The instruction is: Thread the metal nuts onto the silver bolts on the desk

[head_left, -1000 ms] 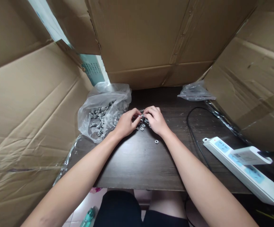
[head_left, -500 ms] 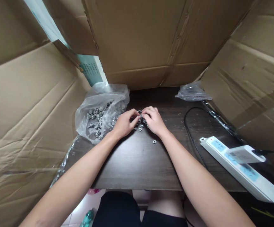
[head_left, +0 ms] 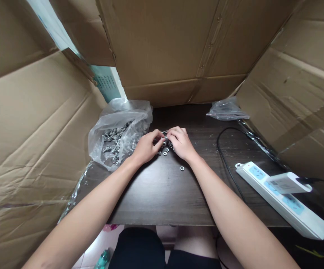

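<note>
Head view gives me the left hand (head_left: 147,145) and the right hand (head_left: 182,145) meeting over the counter (head_left: 162,190), thumb and fingers of each pinched on a small metal piece (head_left: 165,138) between them; its exact shape is too covered to tell. I judge it light, hard and stiff, with nothing to break, but smooth enough to slip or roll out of a loose pinch, so I'd take it by its outer sides with fingertips only. Loose nuts (head_left: 165,153) lie just beside the fingers; I'd lift those across opposite flats. The plastic bag (head_left: 114,118) near the left hand looks soft and floppy
</note>
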Available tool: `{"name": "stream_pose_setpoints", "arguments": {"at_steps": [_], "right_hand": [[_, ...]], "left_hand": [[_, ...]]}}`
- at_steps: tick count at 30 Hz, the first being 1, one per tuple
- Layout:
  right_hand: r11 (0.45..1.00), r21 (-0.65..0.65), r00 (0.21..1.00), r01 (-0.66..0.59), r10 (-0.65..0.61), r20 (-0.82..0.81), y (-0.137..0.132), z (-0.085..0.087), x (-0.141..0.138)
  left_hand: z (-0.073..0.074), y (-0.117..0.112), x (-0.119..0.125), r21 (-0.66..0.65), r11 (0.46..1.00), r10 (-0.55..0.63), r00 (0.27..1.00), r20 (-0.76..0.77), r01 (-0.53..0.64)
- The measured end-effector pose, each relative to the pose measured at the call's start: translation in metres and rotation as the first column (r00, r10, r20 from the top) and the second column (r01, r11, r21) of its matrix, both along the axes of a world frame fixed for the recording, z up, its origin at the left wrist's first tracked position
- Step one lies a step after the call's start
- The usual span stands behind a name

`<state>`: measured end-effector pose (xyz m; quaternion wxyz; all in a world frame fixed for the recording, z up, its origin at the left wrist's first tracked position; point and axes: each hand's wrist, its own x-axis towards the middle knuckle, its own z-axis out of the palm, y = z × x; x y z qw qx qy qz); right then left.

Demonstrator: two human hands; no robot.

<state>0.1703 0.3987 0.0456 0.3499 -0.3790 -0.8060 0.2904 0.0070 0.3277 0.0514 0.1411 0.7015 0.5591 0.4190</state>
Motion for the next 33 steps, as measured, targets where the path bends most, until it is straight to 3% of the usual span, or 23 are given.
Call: {"name": "stream_pose_setpoints", "arguments": {"at_steps": [14,33], "right_hand": [[1.000,-0.016,0.997,0.006,-0.004,0.074,-0.0040,0.0037,-0.0008],[1.000,-0.027,0.999,0.013,-0.012,0.042,-0.0046,0.0058,-0.0008]], "left_hand": [[0.0016,-0.0008,0.0000,-0.005,1.000,-0.002,1.000,0.011,0.002],[0.0009,-0.0006,0.0006,-0.017,1.000,-0.002,1.000,0.016,0.002]]}}
